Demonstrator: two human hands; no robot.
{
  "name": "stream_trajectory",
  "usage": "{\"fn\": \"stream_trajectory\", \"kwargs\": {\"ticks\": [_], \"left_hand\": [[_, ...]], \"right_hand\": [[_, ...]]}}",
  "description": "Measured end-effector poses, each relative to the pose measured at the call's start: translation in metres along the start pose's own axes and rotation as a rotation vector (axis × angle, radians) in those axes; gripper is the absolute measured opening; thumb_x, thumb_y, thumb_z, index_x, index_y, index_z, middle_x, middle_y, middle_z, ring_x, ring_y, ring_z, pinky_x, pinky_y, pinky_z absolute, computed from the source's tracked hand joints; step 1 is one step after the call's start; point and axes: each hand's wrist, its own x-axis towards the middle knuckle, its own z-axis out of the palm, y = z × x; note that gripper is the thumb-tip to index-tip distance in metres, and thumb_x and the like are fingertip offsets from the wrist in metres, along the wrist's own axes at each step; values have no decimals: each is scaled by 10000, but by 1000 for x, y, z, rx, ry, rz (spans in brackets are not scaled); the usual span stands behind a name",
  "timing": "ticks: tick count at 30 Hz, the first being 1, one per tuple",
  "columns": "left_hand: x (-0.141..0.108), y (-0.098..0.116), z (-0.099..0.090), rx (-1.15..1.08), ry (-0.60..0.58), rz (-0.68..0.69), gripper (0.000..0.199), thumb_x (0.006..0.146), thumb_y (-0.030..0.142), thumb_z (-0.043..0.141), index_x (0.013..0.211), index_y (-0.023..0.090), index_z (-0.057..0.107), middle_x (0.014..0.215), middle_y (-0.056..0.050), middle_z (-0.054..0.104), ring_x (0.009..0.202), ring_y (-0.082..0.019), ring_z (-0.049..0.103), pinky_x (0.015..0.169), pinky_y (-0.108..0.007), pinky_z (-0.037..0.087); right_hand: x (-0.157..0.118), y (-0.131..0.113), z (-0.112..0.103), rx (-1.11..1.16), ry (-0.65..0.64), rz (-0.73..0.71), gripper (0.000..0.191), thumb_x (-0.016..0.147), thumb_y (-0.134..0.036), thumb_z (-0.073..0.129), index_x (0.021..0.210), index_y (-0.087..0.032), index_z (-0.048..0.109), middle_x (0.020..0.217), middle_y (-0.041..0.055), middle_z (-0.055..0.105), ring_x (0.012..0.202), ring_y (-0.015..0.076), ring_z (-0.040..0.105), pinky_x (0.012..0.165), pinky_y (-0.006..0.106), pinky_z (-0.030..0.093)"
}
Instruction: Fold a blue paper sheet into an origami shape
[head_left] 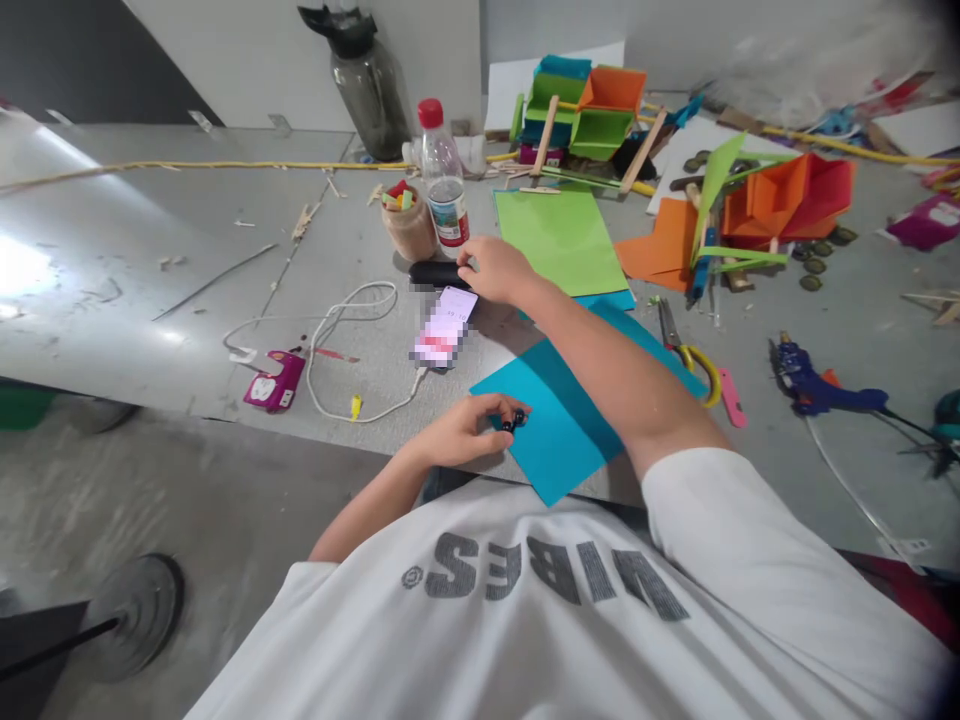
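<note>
My left hand [476, 430] is closed over the table's near edge, pinching small black round pieces [514, 422] that look like earbuds. Under those pieces lies a blue paper sheet [566, 420]. Across the table my right hand [495, 268] has its fingers closed at the right end of a long black case [435, 274]; its exact grip is partly hidden. Just in front of the case rests a lit phone [448, 325], plugged into a white cable [360, 418]. A green paper sheet [559, 235] lies beyond my right forearm.
Behind the case stand a red-capped bottle [448, 190] and a wooden cup [409, 228]. Folded-paper models [589, 105] sit at the back. Yellow-handled scissors [694, 360] and a blue glue gun [821, 385] lie on the right. A purple power adapter [274, 380] is on the left.
</note>
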Motion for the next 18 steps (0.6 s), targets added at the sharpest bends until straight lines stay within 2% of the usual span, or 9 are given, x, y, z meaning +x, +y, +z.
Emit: {"fn": "stream_trajectory", "kwargs": {"ticks": [3,7,9,10,11,14,16,18], "left_hand": [[3,2,-3,33,56,2,503,1123,703,912,1097,246,702,1558,-234,873,1453,-391,857,1206,-555,644],[0,14,-12,107,118,-18,408,1115,597,920,1089,250,707,1403,-200,900,1562,-423,828,1198,-545,658],[-1,27,-23,136,157,-40,372,1100,562,933,1115,244,739,1347,-178,916,1470,-399,870,1170,-526,676],[-1,34,-32,143,193,-55,374,1087,559,949,1139,241,759,1337,-165,924,1358,-366,900,1154,-515,688],[2,41,-45,148,236,-62,402,1064,572,977,1149,237,772,1305,-151,931,1212,-322,913,1113,-496,702],[20,56,-99,140,444,-42,459,1009,583,1019,1143,240,745,1190,-106,926,1022,-248,892,976,-413,705],[38,58,-141,113,587,-35,455,1000,555,1002,1134,246,697,1258,-104,923,997,-231,888,922,-392,713],[57,52,-177,125,715,-91,324,1077,462,894,1123,248,655,1249,-93,918,973,-202,870,896,-358,683]], "right_hand": [[28,6,16,59,11,0,340,1170,-238,708,1438,-161,904,1510,191,896,1336,372,794,1208,502,613],[30,17,31,48,18,-30,405,1125,-269,772,1494,-180,915,1594,202,878,1451,421,772,1285,568,601],[29,23,34,47,2,-39,435,1113,-248,779,1518,-182,922,1613,207,881,1479,436,778,1308,591,596],[29,25,35,48,-12,-44,450,1104,-235,788,1530,-183,925,1615,206,887,1480,438,788,1308,594,599],[30,28,35,51,-25,-49,468,1094,-224,799,1543,-185,926,1620,202,893,1479,437,799,1308,591,602],[32,34,34,65,-42,-70,490,1082,-222,821,1560,-201,928,1624,175,906,1485,416,816,1311,557,601],[31,36,33,71,-36,-82,478,1080,-250,826,1543,-203,934,1604,166,917,1471,405,821,1298,531,600],[30,39,31,77,-18,-82,474,1079,-295,828,1528,-191,939,1580,174,925,1432,405,829,1259,513,608]]}}
